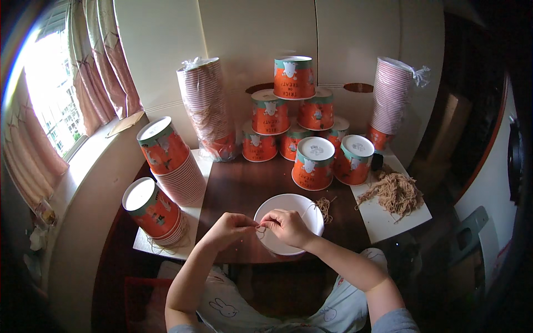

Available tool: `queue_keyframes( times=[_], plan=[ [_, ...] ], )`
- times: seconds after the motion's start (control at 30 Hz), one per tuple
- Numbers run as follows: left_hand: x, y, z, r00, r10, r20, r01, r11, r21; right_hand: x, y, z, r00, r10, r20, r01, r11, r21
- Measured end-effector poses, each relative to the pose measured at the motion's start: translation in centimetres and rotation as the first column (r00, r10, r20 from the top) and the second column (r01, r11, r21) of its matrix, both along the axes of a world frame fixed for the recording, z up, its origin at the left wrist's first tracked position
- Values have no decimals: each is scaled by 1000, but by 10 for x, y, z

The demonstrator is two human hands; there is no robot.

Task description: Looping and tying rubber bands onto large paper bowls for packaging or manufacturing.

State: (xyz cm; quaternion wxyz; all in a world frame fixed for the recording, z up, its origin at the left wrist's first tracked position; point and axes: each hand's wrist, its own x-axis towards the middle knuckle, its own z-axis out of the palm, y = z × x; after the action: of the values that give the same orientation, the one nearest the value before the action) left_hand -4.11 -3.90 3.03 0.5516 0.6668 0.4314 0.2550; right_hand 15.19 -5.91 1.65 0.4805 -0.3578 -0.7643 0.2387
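My left hand [229,230] and my right hand [286,227] meet fingertip to fingertip above the near left part of a white-lined paper bucket [311,219]. Both are closed in a pinch on a thin brown string [261,231], which makes a small loop below the fingers. The bucket stands upright on the dark table, its mouth facing up. A thin strand runs near its far right rim, where a small bunch of brown string [325,210] lies on the table. How the string passes between my fingers is too small to tell.
Upside-down orange buckets [313,166] stand beyond, several stacked as a pyramid [270,114]. Tall nested stacks in plastic wrap [201,100] rise at the back left and back right [391,91]. More nested buckets [172,161] stand at left. A string heap [393,194] lies on a white board at right.
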Motion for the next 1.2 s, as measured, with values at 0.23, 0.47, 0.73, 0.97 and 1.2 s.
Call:
queue_keyframes(
  times=[0.23, 0.47, 0.73, 0.97, 1.2],
  plan=[
    [-1, -1, 2, 999, -26, 35, 26, 1000, 18, 2, 2, -1, 997, 43, 60, -36, 994, -106],
    [-4, 3, 1, 956, 39, 291, 15, 983, -182, 1, 2, -2, 990, 126, 62, -109, 967, -229],
    [0, -1, 9, 910, 66, 409, 36, 971, -236, 7, 2, 0, 962, 167, 216, -96, 948, -304],
    [-5, 3, 2, 959, -58, 276, 47, 998, 46, 9, 2, 9, 979, 176, 98, -129, 920, -371],
    [8, -12, 15, 955, -169, 243, 159, 985, 58, 8, 1, 12, 989, 145, -19, -142, 923, -359]
  ],
)
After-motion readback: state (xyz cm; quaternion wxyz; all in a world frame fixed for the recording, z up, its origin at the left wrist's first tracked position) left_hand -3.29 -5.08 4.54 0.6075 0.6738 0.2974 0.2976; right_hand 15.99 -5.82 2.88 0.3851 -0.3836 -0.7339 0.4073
